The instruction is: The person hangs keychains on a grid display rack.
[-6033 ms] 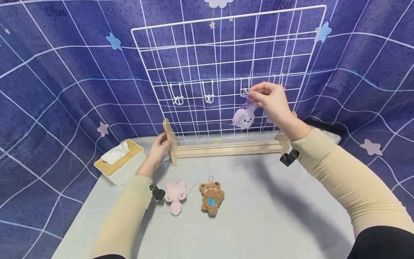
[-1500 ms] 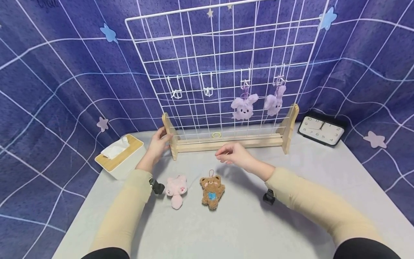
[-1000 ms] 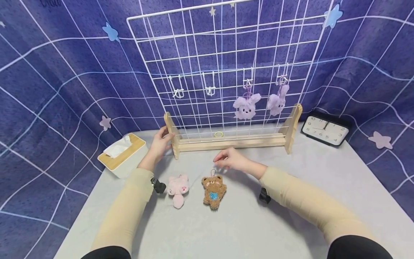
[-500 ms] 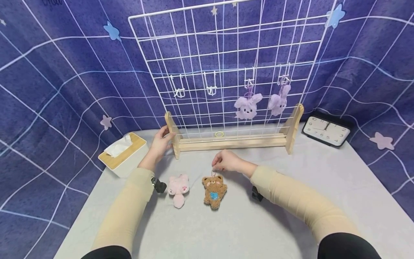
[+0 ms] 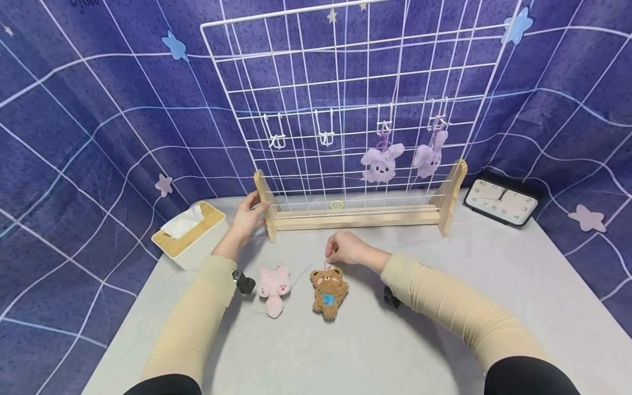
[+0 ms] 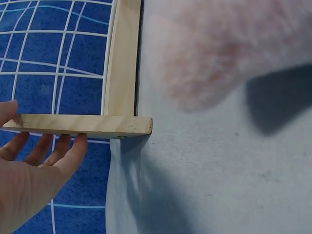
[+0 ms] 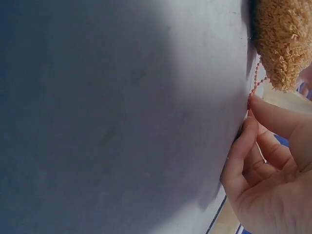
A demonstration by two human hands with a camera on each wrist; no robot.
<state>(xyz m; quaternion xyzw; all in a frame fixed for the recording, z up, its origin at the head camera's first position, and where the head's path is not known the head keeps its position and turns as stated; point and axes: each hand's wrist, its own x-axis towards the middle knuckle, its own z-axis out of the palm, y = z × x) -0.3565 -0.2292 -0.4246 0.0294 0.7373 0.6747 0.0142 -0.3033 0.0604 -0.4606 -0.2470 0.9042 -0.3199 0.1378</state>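
Two lilac bunnies (image 5: 382, 165) (image 5: 427, 160) hung; pink plush (image 5: 274, 288) and brown bear (image 5: 329, 293) didn't. Left hand (image 5: 245, 219) gripped the stand (image 5: 355, 221); right hand (image 5: 348, 249) pinched the bear's chain (image 7: 254, 87).

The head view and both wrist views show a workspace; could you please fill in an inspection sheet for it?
Surface: pale table, with shadows of the arms.
Job's things: brown bear charm, face up on the table; pink plush charm, on the table; two purple charms, hanging from hooks on the white grid.
Clutter: tissue box at the left; clock at the right; yellow ring near the grid's base.
Hands: left hand grips the wooden end support; right hand pinches the bear's beaded loop.
Cables: nothing seen.
Surroundings: blue backdrop with pale lines and stars.
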